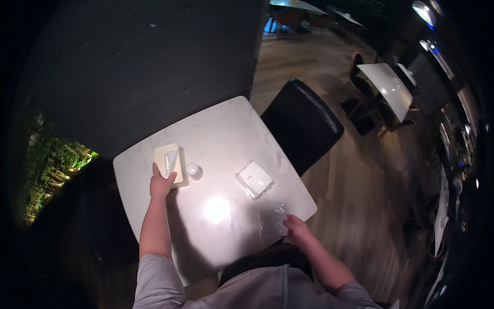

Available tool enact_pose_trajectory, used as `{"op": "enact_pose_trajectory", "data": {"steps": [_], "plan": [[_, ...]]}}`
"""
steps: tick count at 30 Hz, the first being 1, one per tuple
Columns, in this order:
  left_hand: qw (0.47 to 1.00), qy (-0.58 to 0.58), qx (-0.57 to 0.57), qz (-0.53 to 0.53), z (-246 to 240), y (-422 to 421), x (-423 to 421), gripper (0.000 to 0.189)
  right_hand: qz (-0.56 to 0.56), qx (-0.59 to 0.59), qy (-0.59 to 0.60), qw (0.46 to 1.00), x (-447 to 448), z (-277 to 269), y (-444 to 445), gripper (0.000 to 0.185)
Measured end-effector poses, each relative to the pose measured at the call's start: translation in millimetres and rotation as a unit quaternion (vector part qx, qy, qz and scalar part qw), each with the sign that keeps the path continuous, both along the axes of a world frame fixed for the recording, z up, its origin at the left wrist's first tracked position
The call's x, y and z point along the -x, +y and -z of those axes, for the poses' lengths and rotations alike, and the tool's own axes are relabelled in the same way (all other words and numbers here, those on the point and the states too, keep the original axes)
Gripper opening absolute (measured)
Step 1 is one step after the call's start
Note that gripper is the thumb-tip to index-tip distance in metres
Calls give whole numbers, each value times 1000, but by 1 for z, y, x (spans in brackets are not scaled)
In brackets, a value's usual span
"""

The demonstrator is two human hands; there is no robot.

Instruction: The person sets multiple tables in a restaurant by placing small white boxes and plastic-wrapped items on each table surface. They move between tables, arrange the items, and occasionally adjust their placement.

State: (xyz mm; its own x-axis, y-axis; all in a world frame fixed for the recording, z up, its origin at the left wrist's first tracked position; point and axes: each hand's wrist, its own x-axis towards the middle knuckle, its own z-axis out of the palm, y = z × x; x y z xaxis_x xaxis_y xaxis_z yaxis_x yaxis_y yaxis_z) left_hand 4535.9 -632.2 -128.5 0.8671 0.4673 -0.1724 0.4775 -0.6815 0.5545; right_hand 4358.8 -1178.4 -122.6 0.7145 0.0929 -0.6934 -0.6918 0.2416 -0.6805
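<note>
My left hand (161,185) is on the near end of a cream tissue box (180,175), its thumb and fingers spread around it. A white tissue (172,160) sticks up from the box's slot. Just right of the box stands a small white-capped container (193,171). In my right hand (298,230) I pinch the edge of a clear plastic bag (271,222) near the table's right front corner. Beyond that bag lies a stack of white napkins (254,177) in clear wrapping, which neither hand touches.
The marbled white table (216,131) stands against a dark wall (154,69). A black chair (305,119) is at its far right side. Another white table (388,87) with chairs stands farther right on the wood floor (339,174). Lit greenery (58,170) is at left.
</note>
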Motion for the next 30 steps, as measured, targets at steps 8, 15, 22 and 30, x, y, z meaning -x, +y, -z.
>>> {"op": "enact_pose_trajectory", "data": {"steps": [8,15,22,30], "plan": [[998,32,1,-55,-15,-41,172,120,-206,286,-109,929,-25,-8,-25,63],[979,102,154,-82,-58,-180,307,112,-435,183,-186,862,-36,-26,38,41],[982,-127,-71,123,-71,-150,254,49,-426,172,-455,762,-45,-28,157,53],[938,184,-26,292,-89,-117,194,34,-516,199,-264,790,-65,-32,212,85]]}}
